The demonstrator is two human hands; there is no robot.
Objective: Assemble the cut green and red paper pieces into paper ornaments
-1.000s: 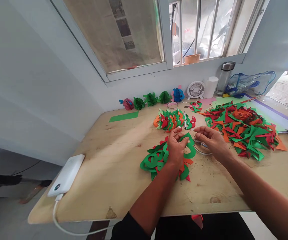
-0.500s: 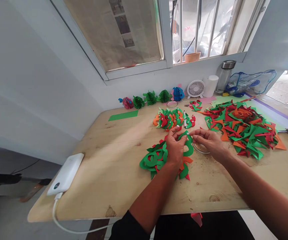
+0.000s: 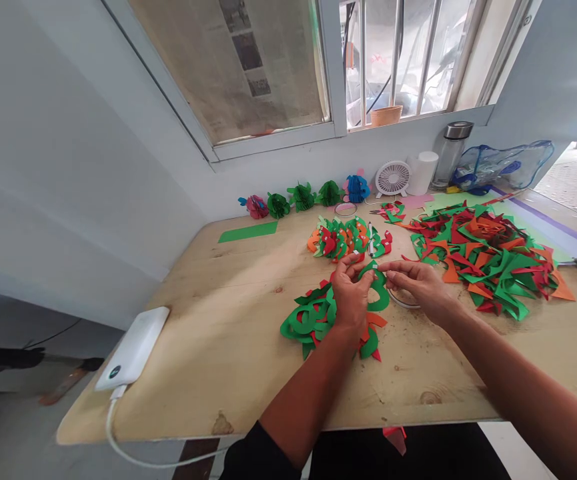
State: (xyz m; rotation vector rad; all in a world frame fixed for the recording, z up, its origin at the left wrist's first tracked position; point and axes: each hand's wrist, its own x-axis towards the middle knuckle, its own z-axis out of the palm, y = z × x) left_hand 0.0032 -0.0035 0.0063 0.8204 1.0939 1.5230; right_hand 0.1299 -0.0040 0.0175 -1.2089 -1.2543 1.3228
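Observation:
My left hand (image 3: pixel 352 293) is closed on a curved green paper cutout (image 3: pixel 379 297), held upright above the table. A small white piece, perhaps tape, shows at the cutout's top edge. Right there the fingertips of my right hand (image 3: pixel 415 279) are pinched together; the hand covers part of what they grip. Under and beside my left hand lies a loose pile of green, red and orange paper cutouts (image 3: pixel 304 320). Partly behind my right hand is a pale ring (image 3: pixel 404 301), like a roll of tape. Just beyond my hands sits a row of curled paper pieces (image 3: pixel 335 241) with white bits on them.
A large heap of paper scraps (image 3: pixel 493 257) lies to the right. Along the wall stand folded paper animals (image 3: pixel 302 196), a small fan (image 3: pixel 393 179) and a glass bottle (image 3: pixel 451 157). A white power bank (image 3: pixel 133 348) with a cable lies at the table's left edge.
Both hands stay almost in the same place at the top of the green cutout. The view has shifted very slightly; nothing else visibly differs.

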